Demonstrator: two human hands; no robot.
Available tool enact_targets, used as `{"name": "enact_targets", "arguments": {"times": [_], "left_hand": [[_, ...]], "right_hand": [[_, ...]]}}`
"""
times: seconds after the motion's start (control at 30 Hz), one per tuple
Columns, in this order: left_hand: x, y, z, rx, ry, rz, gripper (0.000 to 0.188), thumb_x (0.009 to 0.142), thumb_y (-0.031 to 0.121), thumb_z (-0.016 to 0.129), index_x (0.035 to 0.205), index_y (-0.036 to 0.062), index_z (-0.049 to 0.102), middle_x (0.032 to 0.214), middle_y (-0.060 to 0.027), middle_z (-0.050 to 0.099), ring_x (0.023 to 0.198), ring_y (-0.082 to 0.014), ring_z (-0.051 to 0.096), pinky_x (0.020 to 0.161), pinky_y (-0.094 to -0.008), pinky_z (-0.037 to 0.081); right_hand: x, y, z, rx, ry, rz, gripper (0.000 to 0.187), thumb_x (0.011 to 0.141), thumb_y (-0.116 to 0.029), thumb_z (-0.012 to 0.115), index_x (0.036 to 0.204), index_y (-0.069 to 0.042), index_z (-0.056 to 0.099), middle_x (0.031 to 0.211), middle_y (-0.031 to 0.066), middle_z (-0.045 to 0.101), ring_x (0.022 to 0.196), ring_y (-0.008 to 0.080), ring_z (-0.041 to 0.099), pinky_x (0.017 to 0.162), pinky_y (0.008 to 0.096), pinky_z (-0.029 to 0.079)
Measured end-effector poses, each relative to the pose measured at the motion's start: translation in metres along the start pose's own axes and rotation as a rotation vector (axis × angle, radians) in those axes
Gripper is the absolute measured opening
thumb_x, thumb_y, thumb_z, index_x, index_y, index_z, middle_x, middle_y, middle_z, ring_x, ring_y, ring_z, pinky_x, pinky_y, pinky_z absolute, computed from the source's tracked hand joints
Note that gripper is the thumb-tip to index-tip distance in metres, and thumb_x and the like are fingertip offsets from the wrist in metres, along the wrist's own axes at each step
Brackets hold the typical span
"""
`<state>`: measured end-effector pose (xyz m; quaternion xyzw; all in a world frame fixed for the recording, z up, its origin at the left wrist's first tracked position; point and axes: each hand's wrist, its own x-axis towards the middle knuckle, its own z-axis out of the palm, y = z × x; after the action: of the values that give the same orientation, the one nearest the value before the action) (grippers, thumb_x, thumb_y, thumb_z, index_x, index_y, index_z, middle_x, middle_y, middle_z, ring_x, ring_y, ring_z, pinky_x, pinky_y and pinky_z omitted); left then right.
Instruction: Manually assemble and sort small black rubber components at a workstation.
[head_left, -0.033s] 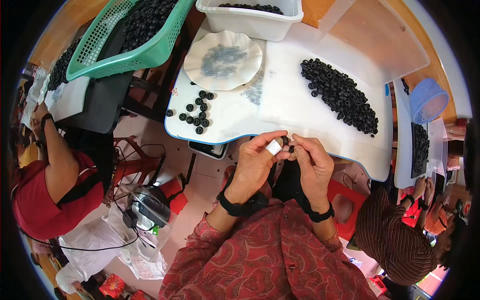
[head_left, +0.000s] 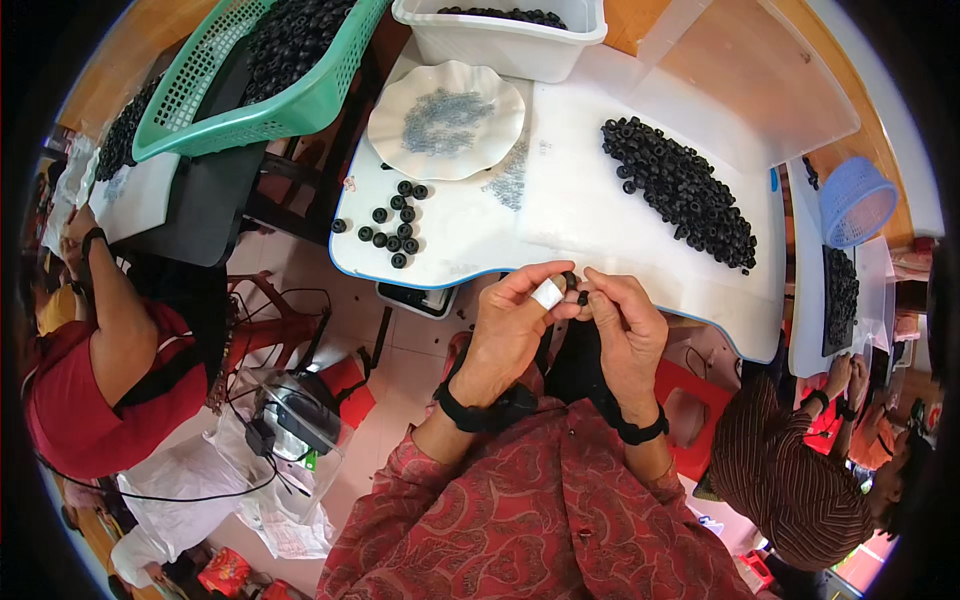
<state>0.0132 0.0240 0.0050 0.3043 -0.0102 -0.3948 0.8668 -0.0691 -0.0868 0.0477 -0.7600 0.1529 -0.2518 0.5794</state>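
1. Loose beads [head_left: 379,215] sit on the table [head_left: 450,225], dark holes showing in several.
2. Beside them is a plate [head_left: 386,130] of clear bits [head_left: 440,125].
3. Faint marks [head_left: 465,270] near the table's edge are too small for me to read.
4. My left hand [head_left: 515,310], one digit wrapped in white, pinches a black bead [head_left: 570,281] off the table's near edge; it's squat, and I can't tell its long axis or facing.
5. My right hand [head_left: 622,320] pinches a smaller black piece [head_left: 583,298] just beside it, its direction unclear.
6. A black pile [head_left: 680,190] slants down rightward.
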Motion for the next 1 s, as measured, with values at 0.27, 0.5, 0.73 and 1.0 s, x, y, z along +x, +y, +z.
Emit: {"name": "enact_targets", "arguments": {"times": [0.27, 0.5, 0.73, 1.0], "left_hand": [[0.002, 0.002, 0.0, -0.052, 0.043, -0.044, 0.025, 0.094, 0.002, 0.056, 0.118, -0.0024, 0.06, 0.106, -0.0094, 0.062, 0.095, -0.016, 0.063, 0.082, -0.0276, 0.057], [0.006, -0.001, 0.0, -0.074, 0.134, -0.032, 0.024, 0.092, 0.0, 0.057, 0.115, -0.0051, 0.058, 0.101, -0.0113, 0.062, 0.093, -0.0215, 0.065, 0.081, -0.0303, 0.059], [0.007, -0.002, 0.007, -0.075, 0.189, 0.024, 0.023, 0.091, -0.002, 0.058, 0.114, -0.0041, 0.058, 0.102, -0.0095, 0.061, 0.091, -0.0213, 0.066, 0.081, -0.0294, 0.058], [0.006, -0.01, 0.011, 0.062, 0.229, 0.101, 0.024, 0.091, 0.001, 0.06, 0.115, -0.0008, 0.058, 0.103, -0.0071, 0.063, 0.093, -0.0146, 0.063, 0.082, -0.0266, 0.055]], "right_hand": [[0.001, 0.003, 0.002, -0.017, -0.015, -0.005, 0.024, 0.09, 0.004, 0.06, 0.113, 0.001, 0.064, 0.102, 0.0085, 0.062, 0.09, 0.0127, 0.062, 0.077, 0.0226, 0.05], [0.001, 0.001, 0.001, 0.02, 0.065, 0.02, 0.024, 0.085, 0.005, 0.064, 0.109, 0.0, 0.066, 0.095, 0.005, 0.059, 0.08, 0.0095, 0.059, 0.07, 0.0212, 0.048], [-0.001, -0.002, 0.012, -0.367, 0.104, -0.235, 0.021, 0.078, 0.004, 0.072, 0.097, -0.002, 0.069, 0.086, 0.0055, 0.059, 0.062, 0.0091, 0.057, 0.052, 0.0226, 0.047], [0.004, 0.005, 0.018, -0.544, 0.149, -0.385, 0.022, 0.074, 0.006, 0.074, 0.094, -0.001, 0.067, 0.081, 0.0073, 0.055, 0.057, 0.0141, 0.057, 0.049, 0.0258, 0.046]]}}
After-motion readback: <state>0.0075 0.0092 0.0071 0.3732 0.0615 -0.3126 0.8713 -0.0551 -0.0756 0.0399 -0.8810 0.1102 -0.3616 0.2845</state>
